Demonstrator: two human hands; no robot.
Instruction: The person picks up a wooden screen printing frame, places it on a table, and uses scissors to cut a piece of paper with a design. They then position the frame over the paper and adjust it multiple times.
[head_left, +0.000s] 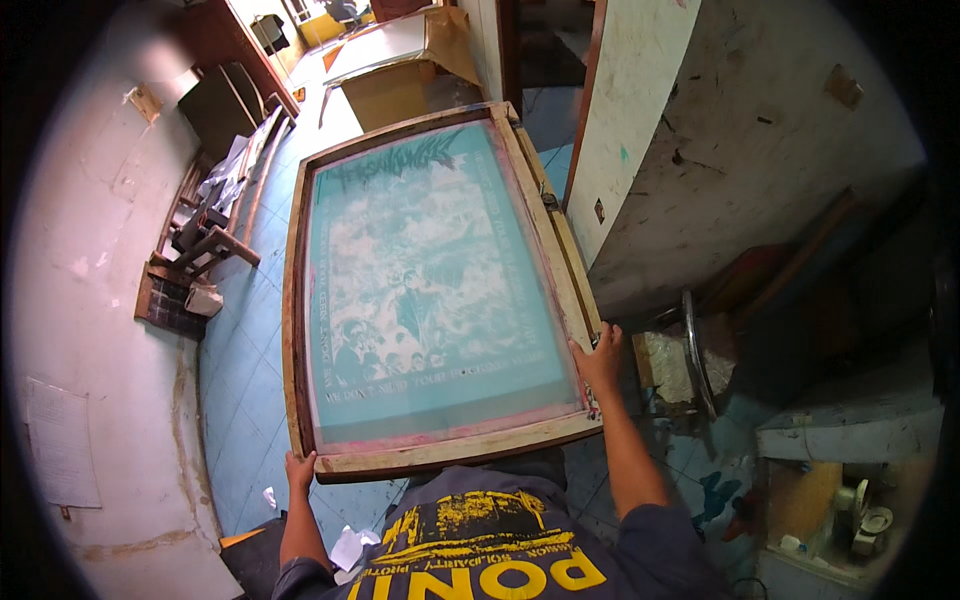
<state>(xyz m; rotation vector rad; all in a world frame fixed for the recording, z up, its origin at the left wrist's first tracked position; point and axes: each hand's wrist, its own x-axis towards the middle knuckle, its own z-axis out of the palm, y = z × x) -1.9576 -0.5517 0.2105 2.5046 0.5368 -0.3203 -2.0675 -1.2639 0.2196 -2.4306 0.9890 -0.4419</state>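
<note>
A large screen-printing frame (455,455) spans the middle of the view, its wooden bars around teal-coated mesh with a pale stencil of figures and lettering. Pinkish stains run along the mesh edges. My left hand (300,468) is closed on the near left corner. Higher up, my right hand (600,355) grips the right bar near its lower end, fingers wrapped partly out of sight. The frame is held out in front of my body, its far end pointing up the passage. Along its right side runs another wooden strip (560,235) with small metal fittings.
A wooden bench (215,245) with papers stands along the left wall. Farther ahead is a table (385,50) with a pale top. A doorway and stained wall (770,110) rise on the right. Nearer right are a curved metal tube (697,350) and a cluttered shelf (850,440).
</note>
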